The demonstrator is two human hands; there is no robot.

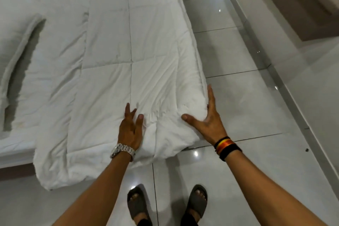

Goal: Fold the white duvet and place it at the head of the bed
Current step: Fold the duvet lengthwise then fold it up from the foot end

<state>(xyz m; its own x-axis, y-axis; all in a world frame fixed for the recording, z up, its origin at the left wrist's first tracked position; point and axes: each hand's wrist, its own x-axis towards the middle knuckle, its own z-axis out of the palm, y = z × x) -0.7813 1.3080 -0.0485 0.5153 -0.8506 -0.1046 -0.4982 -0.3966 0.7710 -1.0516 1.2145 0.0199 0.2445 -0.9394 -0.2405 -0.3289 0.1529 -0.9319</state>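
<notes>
The white quilted duvet [128,51] lies folded lengthwise along the right side of the bed [16,145], its near end hanging over the foot of the mattress toward the floor. My left hand [130,128], with a silver watch on the wrist, rests flat on the duvet's near end with straight fingers. My right hand [207,117], with dark and striped wristbands, presses against the duvet's right near corner, thumb spread on top and fingers extended along its side edge.
A white pillow [18,64] lies at the left on the bed. Glossy grey floor tiles [238,97] run along the right of the bed. A brown cabinet [297,5] stands at the upper right. My feet in dark sandals [137,205] stand at the bed's foot.
</notes>
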